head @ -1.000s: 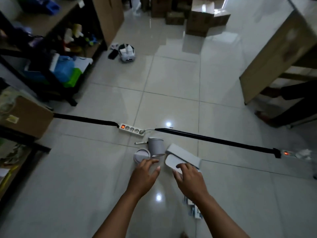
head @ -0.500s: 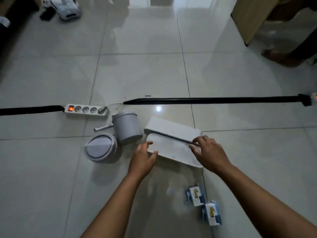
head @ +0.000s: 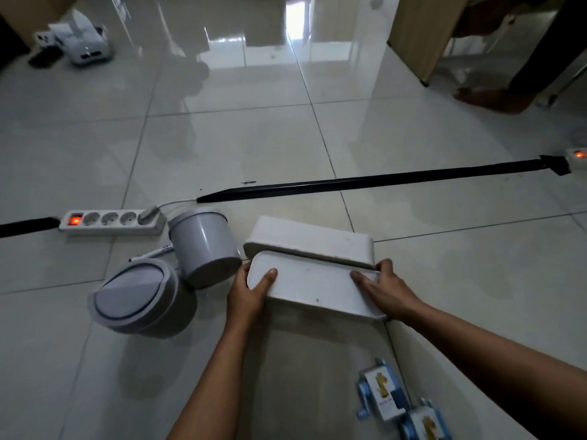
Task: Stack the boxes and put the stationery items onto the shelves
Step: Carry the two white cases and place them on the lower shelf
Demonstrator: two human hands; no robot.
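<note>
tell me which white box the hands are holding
The nearer white box: left hand and right hand grip its ends. The far box lies untouched behind it.

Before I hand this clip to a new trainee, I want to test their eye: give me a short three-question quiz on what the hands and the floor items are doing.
1. True or false: both hands grip the near white box at its ends.
2. What lies just behind that box? A) a second white box B) a cardboard carton C) a book
3. Fill in: the switch on the power strip glows ____.

Key:
1. True: the left hand holds the left end, the right hand the right end.
2. A: the far white box sits right behind it.
3. Red.
</note>
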